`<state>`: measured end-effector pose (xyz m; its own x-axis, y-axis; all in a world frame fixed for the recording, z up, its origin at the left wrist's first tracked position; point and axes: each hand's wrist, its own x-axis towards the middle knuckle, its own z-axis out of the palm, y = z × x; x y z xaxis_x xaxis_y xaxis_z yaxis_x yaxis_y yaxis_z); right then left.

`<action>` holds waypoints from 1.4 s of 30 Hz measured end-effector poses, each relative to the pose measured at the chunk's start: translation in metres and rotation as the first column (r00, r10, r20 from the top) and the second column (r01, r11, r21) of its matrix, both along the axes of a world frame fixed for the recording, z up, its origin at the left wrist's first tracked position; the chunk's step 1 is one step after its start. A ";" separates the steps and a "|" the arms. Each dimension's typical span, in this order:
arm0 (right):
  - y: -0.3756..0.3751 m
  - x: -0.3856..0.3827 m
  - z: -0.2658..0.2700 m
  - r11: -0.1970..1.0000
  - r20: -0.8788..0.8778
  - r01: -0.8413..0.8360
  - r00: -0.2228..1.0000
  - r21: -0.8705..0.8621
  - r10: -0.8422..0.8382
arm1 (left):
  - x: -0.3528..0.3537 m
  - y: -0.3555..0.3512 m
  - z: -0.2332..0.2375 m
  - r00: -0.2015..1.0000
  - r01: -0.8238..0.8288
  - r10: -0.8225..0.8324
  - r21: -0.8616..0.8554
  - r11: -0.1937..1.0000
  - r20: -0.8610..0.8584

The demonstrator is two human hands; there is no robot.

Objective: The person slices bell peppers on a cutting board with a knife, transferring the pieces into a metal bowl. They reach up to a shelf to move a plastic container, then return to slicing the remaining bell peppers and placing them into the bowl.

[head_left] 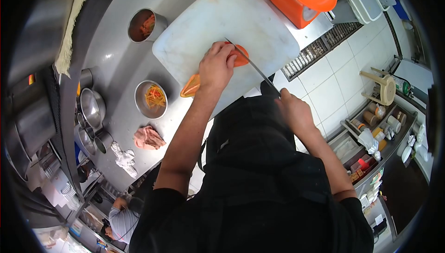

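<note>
On the white cutting board (208,21), my left hand (216,67) is closed over an orange-red piece of bell pepper (240,55), pressing it down with curled fingers. My right hand (296,113), slightly blurred, grips the handle of a long knife (257,70). Its blade runs across the pepper piece, close to my left fingertips. Beside my left wrist, an orange bell pepper half (189,87) lies at the board's edge with its hollow side showing; my forearm partly covers it.
A metal bowl (138,99) holds yellow and orange strips. A metal container (160,25) with reddish pieces stands farther back. An orange scale (296,7) is beyond the board. Two cloths (148,138) lie left. A person in grey (123,220) is at lower left.
</note>
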<state>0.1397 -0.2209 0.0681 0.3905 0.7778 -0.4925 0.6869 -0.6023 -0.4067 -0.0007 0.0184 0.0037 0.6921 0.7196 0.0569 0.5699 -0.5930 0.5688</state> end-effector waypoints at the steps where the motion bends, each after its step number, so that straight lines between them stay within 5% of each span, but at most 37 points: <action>1: 0.003 0.000 -0.006 0.999 -0.012 -0.004 1.000 0.040 0.004 | 0.000 0.000 0.000 1.000 0.002 -0.002 -0.001 1.000 -0.009; 25: 0.023 0.011 -0.014 0.996 -0.006 -0.062 0.998 0.065 0.063 | -0.004 -0.001 -0.005 1.000 -0.016 0.016 0.026 1.000 0.019; 33: 0.013 0.016 0.024 0.994 0.038 -0.104 0.994 0.014 0.103 | -0.005 -0.005 -0.004 0.997 -0.082 0.082 0.007 0.997 0.015; 42: 0.035 0.012 -0.017 0.993 -0.006 -0.101 0.995 0.054 0.102 | -0.004 -0.003 -0.003 0.998 -0.056 0.056 0.005 0.998 0.012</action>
<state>0.1520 -0.1861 0.0509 0.3041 0.8384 -0.4524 0.7397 -0.5070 -0.4425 -0.0047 0.0150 0.0005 0.6502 0.7566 0.0687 0.5952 -0.5635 0.5729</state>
